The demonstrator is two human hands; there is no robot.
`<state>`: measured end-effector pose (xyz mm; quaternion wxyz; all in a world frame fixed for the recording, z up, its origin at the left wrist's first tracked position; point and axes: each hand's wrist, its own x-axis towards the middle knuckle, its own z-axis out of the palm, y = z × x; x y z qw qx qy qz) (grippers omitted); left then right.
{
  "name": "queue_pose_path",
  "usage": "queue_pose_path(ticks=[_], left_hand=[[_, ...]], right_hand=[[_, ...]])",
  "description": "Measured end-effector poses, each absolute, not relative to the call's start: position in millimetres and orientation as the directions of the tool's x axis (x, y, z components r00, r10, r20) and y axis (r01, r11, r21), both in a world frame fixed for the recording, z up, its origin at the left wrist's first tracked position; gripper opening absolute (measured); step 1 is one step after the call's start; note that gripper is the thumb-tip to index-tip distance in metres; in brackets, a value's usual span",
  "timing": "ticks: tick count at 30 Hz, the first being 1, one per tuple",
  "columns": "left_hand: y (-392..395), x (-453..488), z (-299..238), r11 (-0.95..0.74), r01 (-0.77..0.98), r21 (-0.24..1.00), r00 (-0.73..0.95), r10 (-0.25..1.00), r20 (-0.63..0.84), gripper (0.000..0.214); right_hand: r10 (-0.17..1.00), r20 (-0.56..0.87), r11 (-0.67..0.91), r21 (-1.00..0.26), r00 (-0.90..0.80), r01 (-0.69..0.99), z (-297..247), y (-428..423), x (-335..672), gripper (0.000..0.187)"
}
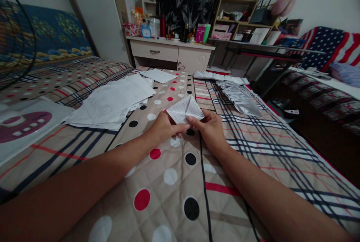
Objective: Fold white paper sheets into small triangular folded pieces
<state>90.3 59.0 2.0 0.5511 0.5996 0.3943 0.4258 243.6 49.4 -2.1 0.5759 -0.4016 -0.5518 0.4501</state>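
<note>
Just above the patterned bedspread, a small folded sheet of paper [182, 110] with faint print is held between my two hands. Its top comes to a point, and a crease runs down from it. My left hand [165, 126] pinches the lower left corner, thumb on the front. On the right side, my right hand [210, 126] grips the paper with its thumb laid over the lower edge. The fingers behind the paper are partly hidden. To the left lies a loose pile of printed sheets [112, 101]. Rows of folded paper pieces [236, 97] rest at the far right.
A white plastic bag [62, 111] with a purple print lies at the left. Another sheet [159, 75] is near the bed's far edge. Beyond stand a white dresser [154, 50] and a shelf desk [236, 20]. A fan guard [32, 47] shows at the left edge.
</note>
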Motion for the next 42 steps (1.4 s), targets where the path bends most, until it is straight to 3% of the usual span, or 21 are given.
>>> queue_pose_path(ticks=[14,24,29,37,42], left_hand=[[65,82,-2,-0.062,0.007,0.998,0.351,0.935,0.055,0.025],[68,79,-3,-0.064,0.038,0.997,0.351,0.935,0.047,0.027],[75,78,-6,-0.097,0.002,0.995,0.250,0.964,0.093,0.022],[80,76,-3,-0.059,-0.143,0.988,-0.005,0.998,0.058,0.020],[76,76,-2,-0.041,-0.034,0.999,0.163,0.986,0.046,0.023]], right_hand=[[0.969,0.246,0.247,-0.969,0.036,-0.010,-4,50,248,0.027],[0.985,0.167,0.159,-0.975,-0.042,-0.157,-5,52,249,0.034],[0.988,0.149,0.152,-0.973,0.028,-0.174,-7,53,249,0.032],[0.981,0.037,0.007,-0.987,-0.190,-0.159,-7,53,247,0.030],[0.989,0.096,0.080,-0.987,-0.111,-0.142,-10,54,247,0.028]])
